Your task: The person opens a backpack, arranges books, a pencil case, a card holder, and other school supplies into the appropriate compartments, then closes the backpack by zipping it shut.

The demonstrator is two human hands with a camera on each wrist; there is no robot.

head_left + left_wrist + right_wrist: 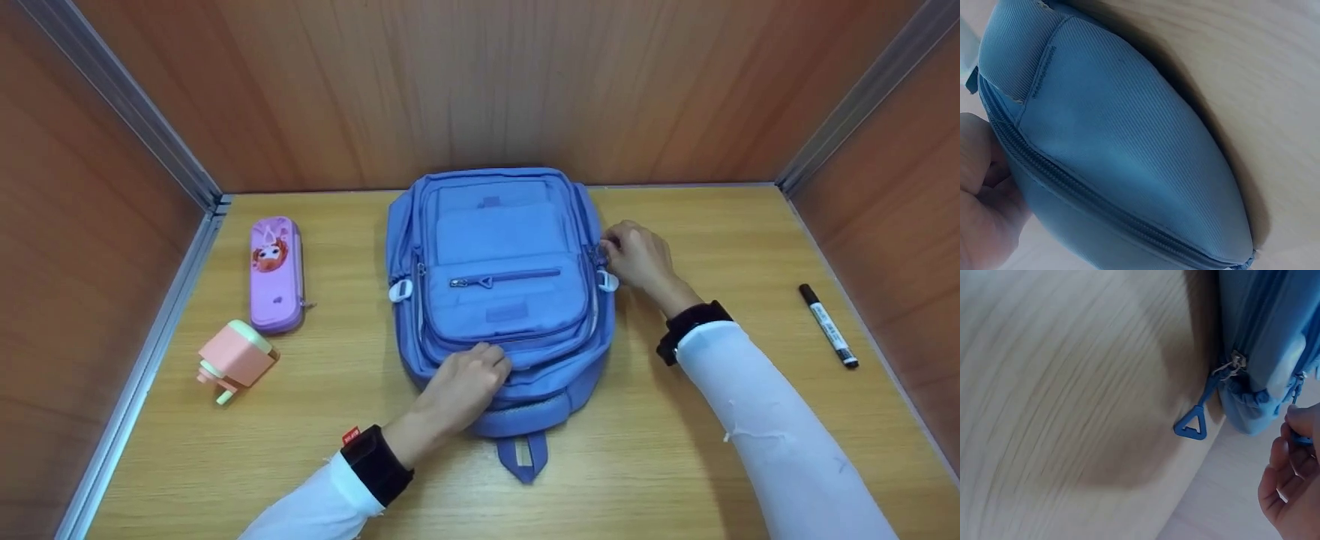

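Observation:
A blue backpack (pixel 495 232) lies flat, its front up and its top loop (pixel 523 457) toward me. My left hand (pixel 466 379) grips the bag's fabric near the top end with curled fingers; the fingertips are hidden. In the left wrist view, that hand (pixel 985 197) is beside a long zipper (pixel 1089 194). At the bag's right side, my right hand (pixel 641 259) pinches a zipper pull, whose blue end (pixel 1301 438) shows between the fingers in the right wrist view. Another zipper pull (pixel 1192 424), with a triangular end, hangs loose by the table.
To the left lie a purple pencil case (pixel 276 277) and a pink and green pencil sharpener (pixel 238 354) with a crank. A black and white marker (pixel 829 326) is at the far right. Wooden panels (pixel 495 90) wall in the table's back and sides.

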